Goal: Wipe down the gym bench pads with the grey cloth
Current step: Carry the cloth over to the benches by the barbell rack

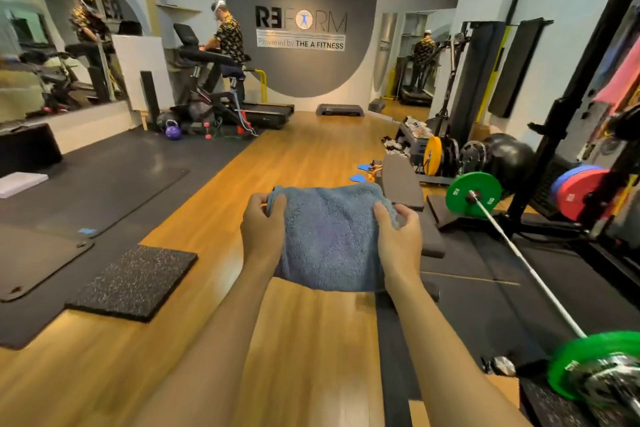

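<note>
Two bare hands hold a grey cloth [329, 236] stretched out in mid-air over the wooden floor [304, 156] of a gym. The left hand [263, 229] curls its fingers round the cloth's upper left corner and the right hand [398, 236] grips the upper right edge, the two set apart with the cloth between them. Just beyond the right hand stand the bench pads [401, 180], a grey back pad tilted upward and a darker seat pad below it; whether the cloth touches them cannot be told, as it hides their near edge. To the right a barbell [519, 260] runs diagonally across black matting, a green plate [472, 194] on its far end and another at the near end, with a red plate [578, 196] near the black rack. To the left lie black mats [104, 184] and a speckled rubber tile [133, 282]. At the back a person in a patterned shirt [227, 35] stands on a treadmill beside mirrors, a purple kettlebell [173, 131] on the floor nearby, under a wall sign [301, 31] reading "REFORM – Powered by THE A FITNESS".
</note>
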